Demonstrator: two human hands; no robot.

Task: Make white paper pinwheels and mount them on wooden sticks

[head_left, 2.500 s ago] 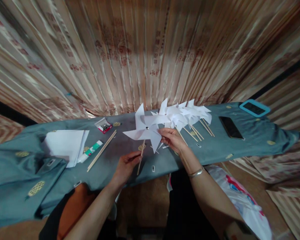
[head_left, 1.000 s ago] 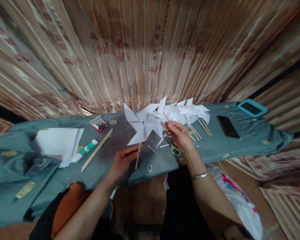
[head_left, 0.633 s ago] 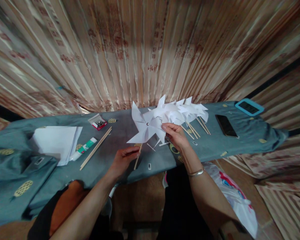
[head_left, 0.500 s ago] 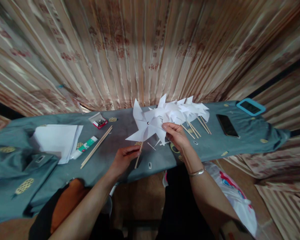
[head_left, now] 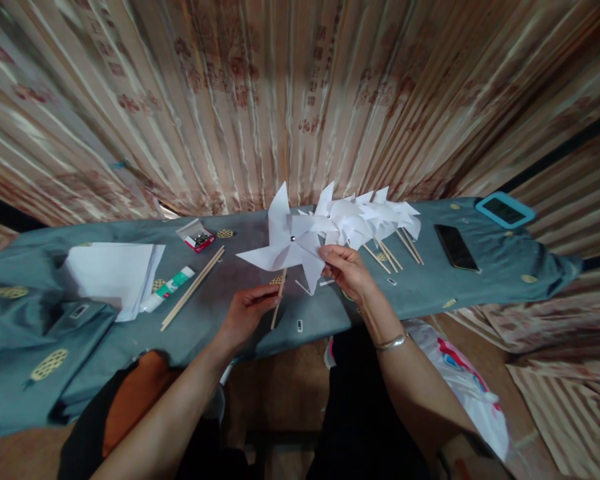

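Note:
A white paper pinwheel [head_left: 295, 250] with a shiny round pin at its centre is held up over the table. My left hand [head_left: 247, 310] pinches its thin wooden stick [head_left: 279, 301] below the blades. With thumb and fingers closed, my right hand [head_left: 347, 268] grips the edge of a blade on the right side. Just behind and to the right lie several finished-looking pinwheels [head_left: 365, 217] in an overlapping row, their sticks pointing toward me. Small paper strips [head_left: 303, 287] rest on the cloth under the held pinwheel.
Left on the grey-green tablecloth [head_left: 250, 240] are a stack of white paper [head_left: 113, 273], a glue stick [head_left: 170, 288], loose wooden sticks [head_left: 193, 288] and an opened box of pins [head_left: 197, 238]. A phone [head_left: 456, 247] and a blue-framed device [head_left: 505, 210] lie right. A plastic bag [head_left: 465, 380] sits below.
The pinwheel's blades have turned a little, and its head has shifted slightly up and left. Both hands keep their holds.

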